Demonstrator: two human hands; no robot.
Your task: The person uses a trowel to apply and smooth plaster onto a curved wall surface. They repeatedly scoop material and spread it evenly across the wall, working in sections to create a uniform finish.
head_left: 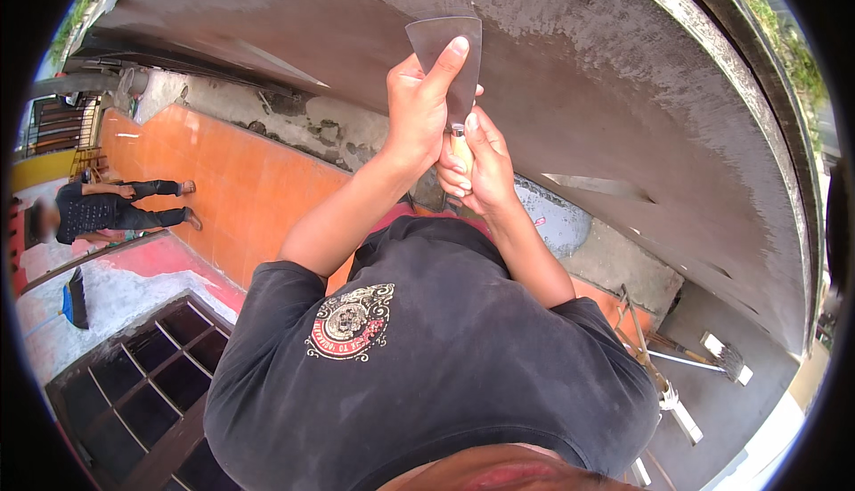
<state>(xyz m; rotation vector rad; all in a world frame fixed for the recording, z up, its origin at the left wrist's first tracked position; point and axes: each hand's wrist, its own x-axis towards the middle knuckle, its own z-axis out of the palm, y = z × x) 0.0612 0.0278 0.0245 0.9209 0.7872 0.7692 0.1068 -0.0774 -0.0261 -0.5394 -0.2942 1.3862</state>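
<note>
Both of my hands are on a scraper point(434, 35) with a wide, flared metal blade and a light wooden handle. My left hand point(417, 112) grips the blade, its thumb pressed flat on the face and the fingers behind it, mostly hidden. Lower down, my right hand point(479, 159) is wrapped round the handle. The blade's broad edge points up at a grey-brown wall point(570, 90) with rough, streaked patches along its upper part. Whether the edge touches the wall, I cannot tell.
An orange floor point(232, 166) stretches to the left, where another person point(116, 206) stands. A barred window point(151, 366) lies at lower left, near a dark umbrella-like thing point(75, 299). Long-handled brushes point(732, 362) lean at lower right. A weathered ledge point(312, 121) borders the wall.
</note>
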